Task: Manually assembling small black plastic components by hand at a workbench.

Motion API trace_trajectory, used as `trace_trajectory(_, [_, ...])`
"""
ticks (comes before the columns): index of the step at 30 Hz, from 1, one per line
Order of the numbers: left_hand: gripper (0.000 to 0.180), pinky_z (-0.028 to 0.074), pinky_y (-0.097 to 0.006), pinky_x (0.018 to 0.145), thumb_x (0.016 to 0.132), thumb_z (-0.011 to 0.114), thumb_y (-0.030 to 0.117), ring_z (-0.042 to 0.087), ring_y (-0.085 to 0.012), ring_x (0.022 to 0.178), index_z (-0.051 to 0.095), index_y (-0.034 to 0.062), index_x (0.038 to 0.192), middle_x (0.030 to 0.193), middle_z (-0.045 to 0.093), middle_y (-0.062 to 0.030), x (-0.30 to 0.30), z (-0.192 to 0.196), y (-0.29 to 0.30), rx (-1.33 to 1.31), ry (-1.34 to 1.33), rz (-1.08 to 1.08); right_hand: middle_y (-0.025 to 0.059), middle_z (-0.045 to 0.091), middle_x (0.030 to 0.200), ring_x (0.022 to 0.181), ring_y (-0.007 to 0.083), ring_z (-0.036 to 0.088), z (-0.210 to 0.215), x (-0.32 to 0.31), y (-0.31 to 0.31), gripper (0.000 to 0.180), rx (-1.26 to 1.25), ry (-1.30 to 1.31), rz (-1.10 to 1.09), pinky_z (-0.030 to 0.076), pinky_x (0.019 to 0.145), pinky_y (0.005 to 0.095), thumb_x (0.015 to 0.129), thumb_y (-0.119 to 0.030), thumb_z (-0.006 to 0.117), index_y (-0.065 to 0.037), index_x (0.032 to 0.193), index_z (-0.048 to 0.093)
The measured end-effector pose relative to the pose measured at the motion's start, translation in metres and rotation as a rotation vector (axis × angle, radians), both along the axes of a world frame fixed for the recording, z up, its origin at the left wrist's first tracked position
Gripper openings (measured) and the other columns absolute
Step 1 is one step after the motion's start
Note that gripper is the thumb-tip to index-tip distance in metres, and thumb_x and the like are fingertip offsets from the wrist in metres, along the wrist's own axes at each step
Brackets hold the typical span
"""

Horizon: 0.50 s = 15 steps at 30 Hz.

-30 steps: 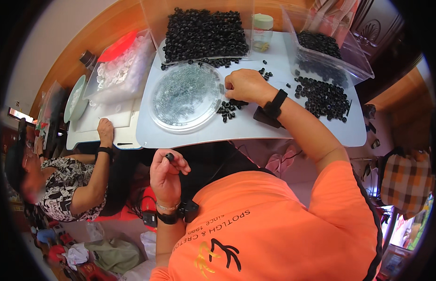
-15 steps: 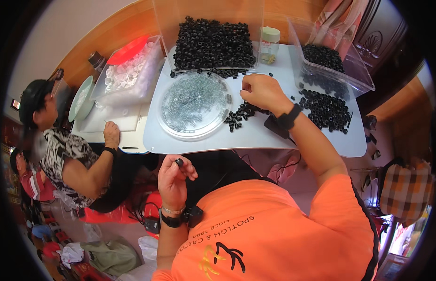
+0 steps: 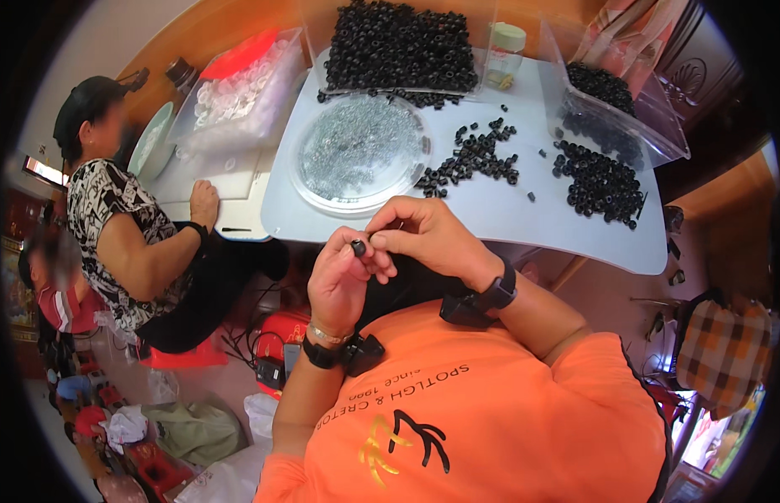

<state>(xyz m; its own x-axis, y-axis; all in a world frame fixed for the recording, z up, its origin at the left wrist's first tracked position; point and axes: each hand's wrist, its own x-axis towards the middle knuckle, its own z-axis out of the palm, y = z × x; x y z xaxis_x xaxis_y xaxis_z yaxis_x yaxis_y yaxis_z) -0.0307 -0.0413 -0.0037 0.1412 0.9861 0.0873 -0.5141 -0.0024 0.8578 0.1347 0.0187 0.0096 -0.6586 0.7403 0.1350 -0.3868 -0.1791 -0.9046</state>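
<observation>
My left hand (image 3: 340, 281) pinches a small black ring-shaped part (image 3: 358, 247) between thumb and fingers, its hole showing. Against those fingers my right hand (image 3: 428, 236) is closed in a pinch. A tiny dark bit shows at its fingertips, too small to name. Both hands meet in front of the table's near edge. Just beyond them is a round clear tray (image 3: 340, 204) filled with tiny clear, shiny pieces. To its right, loose black parts (image 3: 478, 158) lie scattered on the pale table (image 3: 524, 222).
A large clear bin of black parts (image 3: 398, 46) stands at the back, beside a green-lidded jar (image 3: 507, 54). Far right, another clear bin (image 3: 658, 138) tilts behind a black pile (image 3: 598, 186). At left, a co-worker (image 3: 122, 222) sits by a bin of white pieces (image 3: 239, 96).
My right hand has come back from the black parts on the table to meet my left hand. The left hand has risen slightly rightward with its black part. The view has shifted.
</observation>
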Motion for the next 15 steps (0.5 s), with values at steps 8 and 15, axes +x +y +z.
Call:
trace_trajectory(8, [0.023,0.049,-0.031,0.067,0.097,0.042,0.024,0.061,-0.0259,0.076,0.047,0.0012,0.094,0.086,0.060,-0.0175,0.000,-0.004,-0.006,-0.002,-0.010,0.001,0.0042,0.060,0.094,0.082,0.0110,0.060,0.001,0.008,-0.007,0.016,0.200,-0.129,-0.101,0.048,0.075,0.0243,0.091,-0.001,0.058,0.002,0.102,0.068])
trace_trajectory(15, [0.024,0.048,-0.030,0.067,0.096,0.044,0.024,0.061,-0.0237,0.075,0.050,0.0003,0.095,0.086,0.059,-0.0165,0.002,-0.002,-0.007,0.022,0.082,0.001,0.0034,0.064,0.092,0.083,0.0076,0.060,0.004,0.012,-0.003,0.011,-0.021,-0.039,-0.079,0.050,0.076,0.0229,0.091,-0.002,0.058,0.001,0.101,0.064])
